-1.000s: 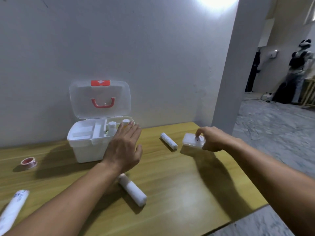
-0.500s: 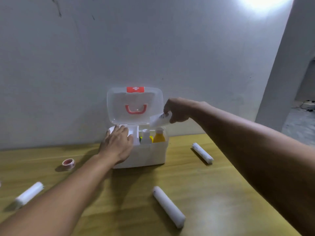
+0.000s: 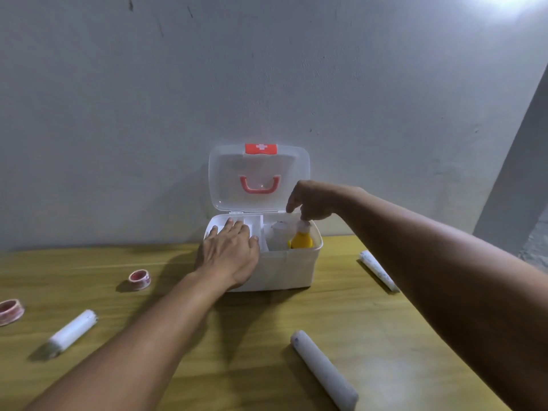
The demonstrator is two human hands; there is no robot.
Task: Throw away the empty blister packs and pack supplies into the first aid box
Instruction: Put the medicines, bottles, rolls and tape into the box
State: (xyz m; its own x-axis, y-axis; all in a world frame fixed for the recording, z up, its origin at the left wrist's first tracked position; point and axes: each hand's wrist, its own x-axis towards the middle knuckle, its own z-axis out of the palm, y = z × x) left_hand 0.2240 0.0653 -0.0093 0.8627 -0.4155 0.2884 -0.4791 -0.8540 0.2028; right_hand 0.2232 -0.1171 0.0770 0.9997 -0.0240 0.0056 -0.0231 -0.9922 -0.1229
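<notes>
White plastic first aid box stood open; left hand flat, steadying its rim, grip empty. Right hand pinched the yellow bottle's cap; best lowered upright.

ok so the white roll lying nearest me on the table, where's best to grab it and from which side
Take the nearest white roll around its middle, coming down from above with fingers on its two long sides. It lies flat on the wooden table, angled from upper left to lower right, with bare table all around it, so the sides are open. The right hand, now over the first aid box, is on that side.
</notes>
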